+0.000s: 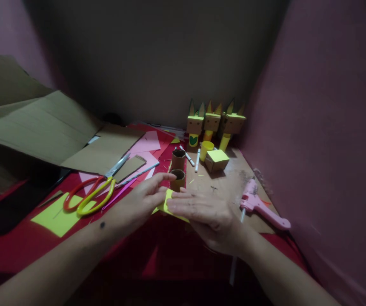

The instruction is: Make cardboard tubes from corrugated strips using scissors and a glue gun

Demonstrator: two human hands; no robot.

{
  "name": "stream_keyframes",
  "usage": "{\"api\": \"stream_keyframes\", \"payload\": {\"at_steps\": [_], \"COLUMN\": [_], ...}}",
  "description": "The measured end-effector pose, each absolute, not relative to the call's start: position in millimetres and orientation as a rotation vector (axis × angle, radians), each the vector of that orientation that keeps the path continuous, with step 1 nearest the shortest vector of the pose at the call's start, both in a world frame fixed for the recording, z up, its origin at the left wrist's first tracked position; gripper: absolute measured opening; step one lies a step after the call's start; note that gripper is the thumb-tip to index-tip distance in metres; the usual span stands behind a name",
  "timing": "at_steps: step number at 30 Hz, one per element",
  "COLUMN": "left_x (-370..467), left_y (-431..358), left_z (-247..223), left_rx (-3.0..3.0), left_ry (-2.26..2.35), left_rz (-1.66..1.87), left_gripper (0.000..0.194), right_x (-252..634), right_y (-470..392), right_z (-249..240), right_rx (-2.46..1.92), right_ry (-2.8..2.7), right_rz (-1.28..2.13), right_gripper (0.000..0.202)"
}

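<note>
A piece of yellow paper (169, 196) is between my hands near the front edge of the table, with a corner sticking out below. My left hand (149, 193) holds its left side, thumb against the paper and index finger stretched out above it. Across the top lies my right hand (210, 212), its fingers straight and flat on the paper. Whether something is under the paper is hidden by my hands. Just beyond my fingers stand two open cardboard tubes (178, 158), one behind the other.
Left are scissors (96, 195), a yellow sheet (57, 219) and large cardboard pieces (42, 123). Right, a pink glue gun (253, 199) lies on a cardboard mat (230, 191). Behind stand a yellow-topped box (217, 160), a yellow tube (207, 151) and three box-headed figures (213, 123).
</note>
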State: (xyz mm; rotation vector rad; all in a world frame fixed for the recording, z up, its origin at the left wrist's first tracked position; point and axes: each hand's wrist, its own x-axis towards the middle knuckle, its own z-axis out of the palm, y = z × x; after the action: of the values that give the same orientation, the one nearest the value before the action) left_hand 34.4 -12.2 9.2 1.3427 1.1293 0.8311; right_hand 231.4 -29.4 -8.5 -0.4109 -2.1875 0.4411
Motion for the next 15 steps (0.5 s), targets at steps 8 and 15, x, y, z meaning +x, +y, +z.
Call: {"api": "stream_keyframes", "payload": {"at_steps": [8,15], "left_x": [32.1,28.9], "left_y": [-8.2,-8.7], "left_z": [15.7,12.1], "left_rx": [0.905,1.029], "left_ry": [0.880,0.841], "left_rz": [0.854,0.754], "left_gripper": [0.030,0.045], "right_x": [227.7,223.7], "right_y": [-32.5,-36.8], "right_z": [-18.4,-16.3], "right_rx": [-0.453,-0.486], "right_ry": [-2.386,-2.348], "right_rz": [-0.116,-0.194], "right_gripper": [0.033,0.035]}}
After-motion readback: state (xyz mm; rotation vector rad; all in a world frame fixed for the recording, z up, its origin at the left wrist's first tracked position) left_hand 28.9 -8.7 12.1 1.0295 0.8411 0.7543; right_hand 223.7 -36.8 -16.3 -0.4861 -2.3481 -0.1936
